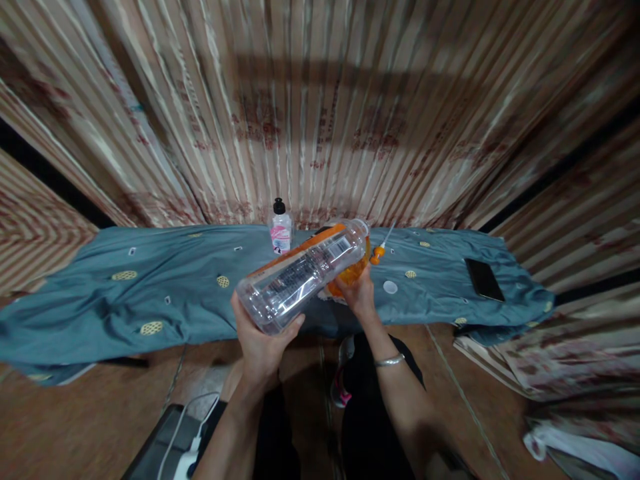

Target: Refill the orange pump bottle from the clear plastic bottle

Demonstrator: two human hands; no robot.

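Head: pump bottle (281, 230) beyond tilted bottle (305, 273); phone (484, 279) (right).

The left hand (260, 343) grips the base of a clear bottle (305, 270), which is tilted with its neck against an orange container (356, 265) held in the right hand (359, 295). Behind them, on the table's blue cloth (165, 287), stand a small black-capped bottle (281, 230), a white cap (390, 287) and a dark phone (484, 279).

Orange container (356, 270) mostly hidden behind clear bottle (300, 277), bottle's print too blurred
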